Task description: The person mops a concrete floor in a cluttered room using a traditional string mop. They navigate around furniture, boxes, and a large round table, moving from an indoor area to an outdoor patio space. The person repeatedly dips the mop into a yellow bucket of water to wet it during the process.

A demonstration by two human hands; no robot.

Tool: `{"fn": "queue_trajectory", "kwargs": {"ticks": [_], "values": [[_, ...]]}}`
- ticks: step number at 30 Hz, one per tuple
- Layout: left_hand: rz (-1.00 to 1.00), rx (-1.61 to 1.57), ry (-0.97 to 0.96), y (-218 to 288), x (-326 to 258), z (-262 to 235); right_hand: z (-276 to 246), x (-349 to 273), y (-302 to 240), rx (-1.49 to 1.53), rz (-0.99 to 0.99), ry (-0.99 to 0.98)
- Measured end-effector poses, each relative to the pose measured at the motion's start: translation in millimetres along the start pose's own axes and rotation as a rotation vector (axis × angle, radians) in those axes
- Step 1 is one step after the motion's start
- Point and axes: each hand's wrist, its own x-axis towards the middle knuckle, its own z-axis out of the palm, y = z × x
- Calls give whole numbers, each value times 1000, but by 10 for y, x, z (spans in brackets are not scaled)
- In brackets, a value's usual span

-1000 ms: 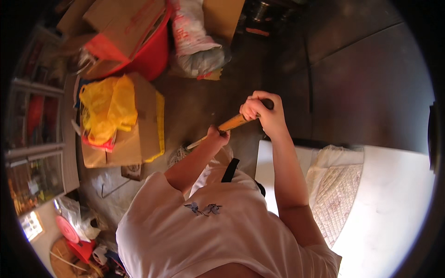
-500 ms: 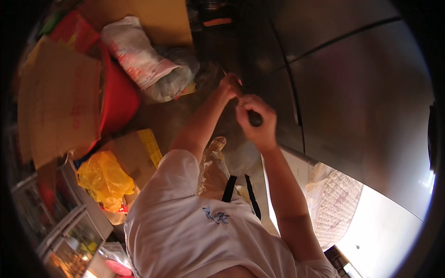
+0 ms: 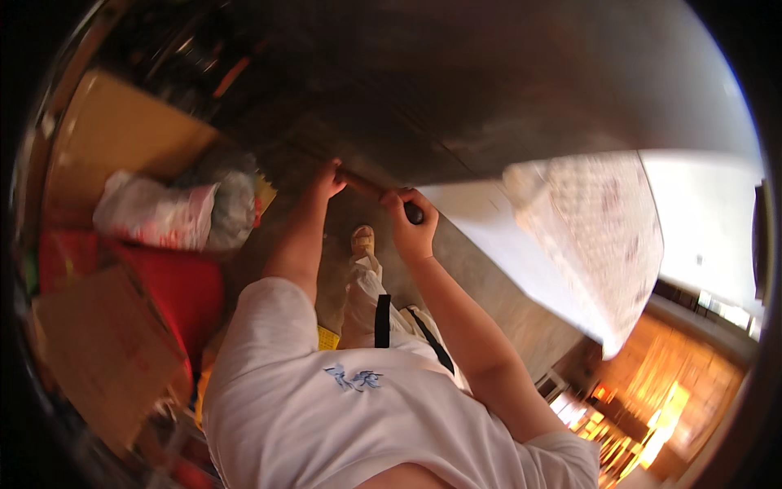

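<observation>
A brown stick-like handle (image 3: 362, 185) with a dark rounded end slants between my two hands. My left hand (image 3: 331, 179) is closed round its farther part, and my right hand (image 3: 414, 232) grips it near the dark end. Whatever is at the handle's far end is lost in the dark floor area, so I cannot tell what kind of tool it is. Below my hands the brown floor (image 3: 481, 253) shows, along with my sandalled foot (image 3: 363, 240).
To the left lie a white-and-red plastic bag (image 3: 159, 210), a red tub (image 3: 183, 285) and cardboard (image 3: 110, 350). A large dark panel (image 3: 521, 90) spans the far side. On the right is a mattress-like patterned piece (image 3: 603, 220) beside bright light; wooden furniture (image 3: 676, 367) stands at lower right.
My view has swung to the right, bringing the patterned piece and wooden furniture further in. Both hands keep hold of the handle, which now appears farther left in the picture.
</observation>
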Motion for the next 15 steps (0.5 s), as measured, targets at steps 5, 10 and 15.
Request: {"fn": "queue_trajectory", "kwargs": {"ticks": [5,10,15], "values": [[-170,255,54,-1296,-746,721,-1213,-671,-78,69,61,178],[-297,425,120,-2658,-1299,1277,-2479,-1538,-310,117,26,293],[-511,559,155,-4618,-1928,1402,-3861,-3046,-480,187,27,626]]}}
